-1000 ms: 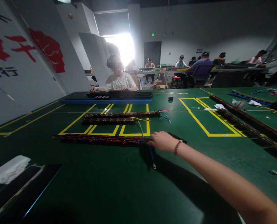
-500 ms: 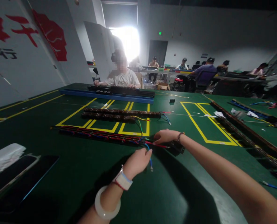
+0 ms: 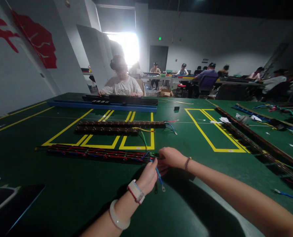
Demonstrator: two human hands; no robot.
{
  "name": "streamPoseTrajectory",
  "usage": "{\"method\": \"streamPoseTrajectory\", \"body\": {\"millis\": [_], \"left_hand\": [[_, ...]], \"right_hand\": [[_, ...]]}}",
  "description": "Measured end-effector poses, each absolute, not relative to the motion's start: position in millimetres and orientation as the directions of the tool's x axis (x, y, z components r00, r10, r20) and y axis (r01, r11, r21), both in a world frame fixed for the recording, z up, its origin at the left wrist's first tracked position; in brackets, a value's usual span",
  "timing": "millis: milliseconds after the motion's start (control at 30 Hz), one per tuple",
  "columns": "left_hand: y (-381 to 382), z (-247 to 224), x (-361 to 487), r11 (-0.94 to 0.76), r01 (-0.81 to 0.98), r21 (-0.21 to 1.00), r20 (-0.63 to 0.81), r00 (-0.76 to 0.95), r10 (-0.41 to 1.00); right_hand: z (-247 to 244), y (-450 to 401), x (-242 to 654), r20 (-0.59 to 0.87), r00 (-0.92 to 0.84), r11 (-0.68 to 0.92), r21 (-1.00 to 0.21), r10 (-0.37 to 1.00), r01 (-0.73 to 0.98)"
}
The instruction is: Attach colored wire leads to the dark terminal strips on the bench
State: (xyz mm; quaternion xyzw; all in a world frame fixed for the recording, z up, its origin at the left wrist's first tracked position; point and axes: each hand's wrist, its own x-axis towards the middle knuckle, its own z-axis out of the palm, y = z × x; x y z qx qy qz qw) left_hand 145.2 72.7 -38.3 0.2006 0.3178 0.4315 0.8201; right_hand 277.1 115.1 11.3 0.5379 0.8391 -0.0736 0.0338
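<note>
A long black strip (image 3: 94,154) laced with red and blue wires lies across the green table in front of me. My left hand (image 3: 148,176) is closed at its right end, thumb and fingers pinched on the wires there. From beside that thumb a blue wire (image 3: 159,177) with a metal ring terminal hangs toward me. My right hand (image 3: 172,159) meets the left one with bent, closed fingers at the same wire end. What sits between its fingers is hidden. A dark piece shows faintly under the right wrist.
Beyond lie two shorter dark strips (image 3: 121,124) with coloured leads, amid yellow tape outlines (image 3: 152,141). More long strips (image 3: 250,140) and wires lie at right. Dark flat panels (image 3: 25,204) are at near left. A person (image 3: 123,84) sits across the table, behind a blue rail (image 3: 131,107).
My right hand has come down and closer to my left, the two now meeting at the wire end. The red lead and black block at right are now mostly covered. The view has swung right.
</note>
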Motion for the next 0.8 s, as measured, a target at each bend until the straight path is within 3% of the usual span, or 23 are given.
{"method": "streamPoseTrajectory", "body": {"millis": [133,300,600,800], "left_hand": [[69,-44,147,0.517,-0.621,0.590,-0.321,0.407,0.855],[65,-45,146,0.523,-0.564,0.640,-0.351,0.390,0.851],[64,-41,141,0.525,-0.561,0.640,-0.379,0.365,0.851],[65,-38,138,0.568,-0.566,0.597,-0.381,0.423,0.822]], "right_hand": [[9,107,275,-0.068,-0.455,0.453,-0.041,0.888,0.890],[18,104,279,-0.173,-0.446,0.401,-0.241,0.878,0.884],[26,127,293,-0.375,-0.550,0.399,-0.409,0.746,0.821],[20,127,298,-0.269,-0.546,0.464,-0.313,0.794,0.829]]}}
